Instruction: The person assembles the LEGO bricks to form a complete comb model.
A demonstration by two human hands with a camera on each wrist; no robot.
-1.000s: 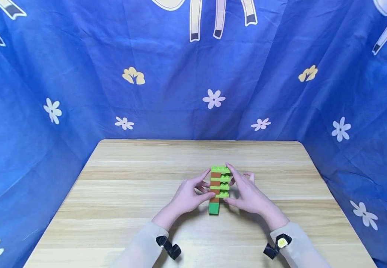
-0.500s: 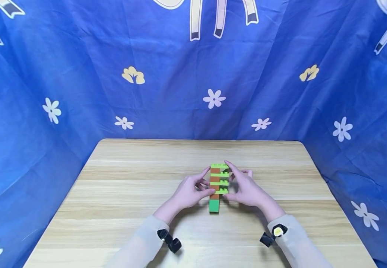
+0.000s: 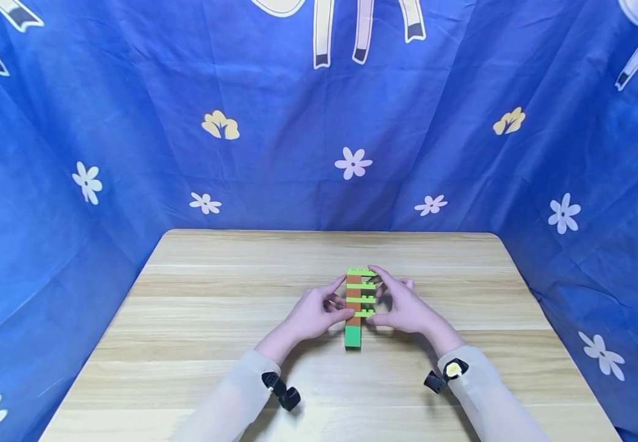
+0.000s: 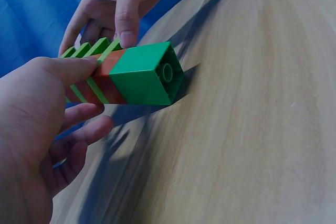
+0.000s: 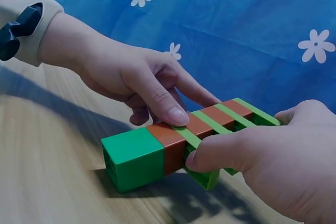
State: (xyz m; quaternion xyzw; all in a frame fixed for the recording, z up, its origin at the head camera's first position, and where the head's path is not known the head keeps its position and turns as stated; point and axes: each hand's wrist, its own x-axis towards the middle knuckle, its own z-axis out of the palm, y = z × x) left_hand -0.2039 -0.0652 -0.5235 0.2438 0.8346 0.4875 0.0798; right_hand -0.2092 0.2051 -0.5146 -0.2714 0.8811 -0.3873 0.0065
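A stack of toy building bricks is held tilted, its green brick (image 3: 353,336) end toward me. Reddish-brown bricks (image 5: 175,158) alternate with thin lime plates (image 3: 369,300) that jut out to the right. My left hand (image 3: 314,312) grips the stack's left side, thumb on the near face and index finger at the far end. Opposite it, my right hand (image 3: 407,307) holds the jutting plates between the thumb, at the nearest plate, and the index finger, at the farthest. In the left wrist view the green brick's hollow underside (image 4: 168,73) shows, close over the table.
The wood-grain table (image 3: 213,270) stretches around both hands. A blue curtain (image 3: 274,184) with flower and animal prints hangs behind and at both sides. Small black cameras (image 3: 281,391) are strapped at both wrists.
Both hands and the stack have shifted slightly away from me. The stack has tipped, so less of the plates' studded tops shows. The grip looks the same.
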